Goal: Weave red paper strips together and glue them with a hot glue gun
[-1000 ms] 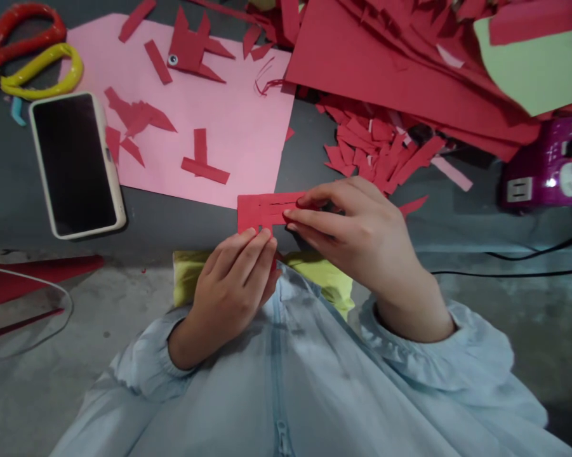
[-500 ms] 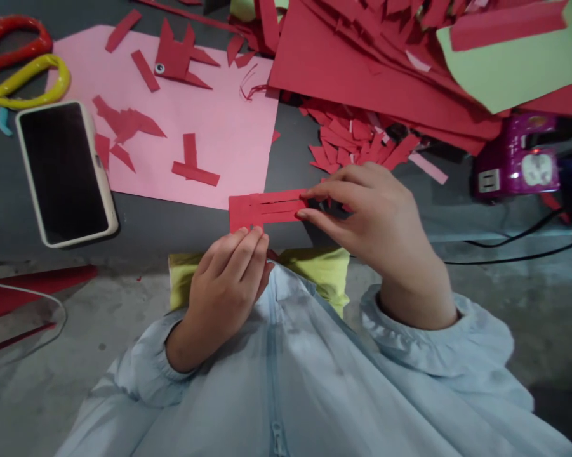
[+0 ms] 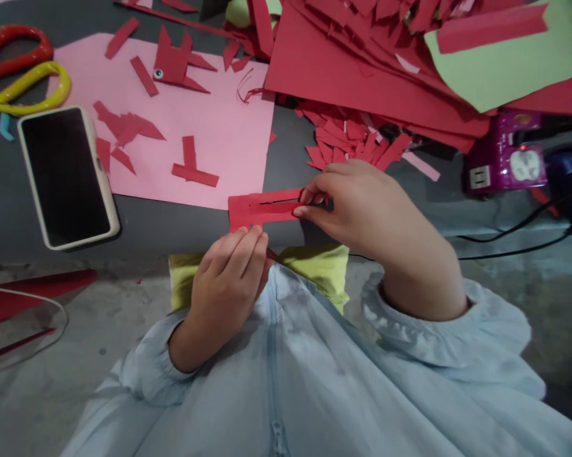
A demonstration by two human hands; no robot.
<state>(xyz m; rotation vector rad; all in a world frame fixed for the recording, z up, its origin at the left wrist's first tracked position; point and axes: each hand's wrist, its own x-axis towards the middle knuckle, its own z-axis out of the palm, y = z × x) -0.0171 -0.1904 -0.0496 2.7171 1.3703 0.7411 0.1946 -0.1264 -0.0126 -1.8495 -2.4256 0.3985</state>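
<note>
1. Scissors (image 3: 66,84), far left: red and yellow handles, lying near the top of the phone (image 3: 69,174).
2. Phone: face up, dark screen, pale case, slightly slanted, just beside the pink sheet (image 3: 238,139).
3. Pink sheet: flat on the grey table (image 3: 181,228); bears red cutouts, including a fish shape (image 3: 174,63) with a stick-on eye and two crossed strips (image 3: 193,168).
4. Left hand (image 3: 228,273): back up, fingers straight and together, pointing away from body; forearm comes in from lower left. Fingertips lie on lower part of the red paper piece (image 3: 269,211) at the table's near edge. Thumb mostly hidden; cannot tell if it pinches or only presses.
5. Red paper piece: in front of the body, between both hands, upper left corner at the pink sheet's lower edge; long slit along its right part.
6. Right hand (image 3: 357,203): thumb and forefinger closed in a pinch on the piece's right end; other fingers curled in, wrist bent, forearm from lower right.
7. Red scraps (image 3: 357,143): heaped just beyond right hand, below the big red sheets (image 3: 343,76).
8. Light green paper (image 3: 480,82): upper right, red strip on top.
9. Purple device (image 3: 499,155): far right, near black cables.
</note>
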